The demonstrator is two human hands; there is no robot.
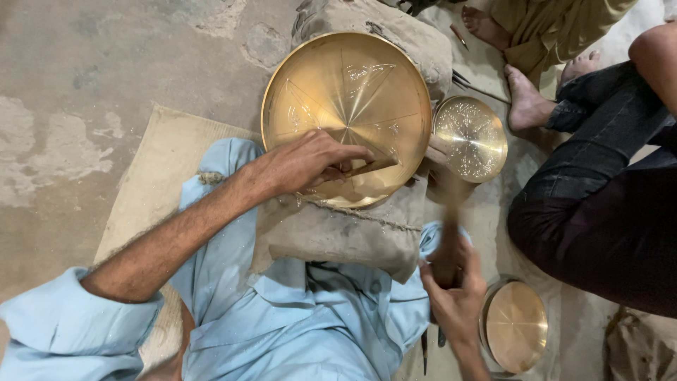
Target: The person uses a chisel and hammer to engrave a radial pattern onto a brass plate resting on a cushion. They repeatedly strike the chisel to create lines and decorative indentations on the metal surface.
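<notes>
From the head camera we see a large brass plate (345,106) in the upper middle of the frame, tilted on a grey cloth cushion (338,236) that rests across the lap. Fine straight lines fan out from its centre, with small engraved patterns between some of them.

Our left hand (307,164) comes in from the lower left and lies on the plate's lower part, its fingers pressed together and pinching a thin dark chisel (370,167) whose tip meets the metal. Our right hand (455,296), at the lower middle right, has its fingers wrapped around the handle of a wooden hammer (446,233); the hammer is blurred, and its head hangs just beside the plate's right edge.

A small patterned brass plate (471,138) lies just right of the large one, its rim touching or nearly so. Another plain brass plate (516,326) sits on the ground at the lower right, close to our right wrist. A tan mat (151,176) lies on the concrete floor at the left. At the upper right, another person in dark trousers (599,204) sits with a bare foot (525,102) near the small plate
</notes>
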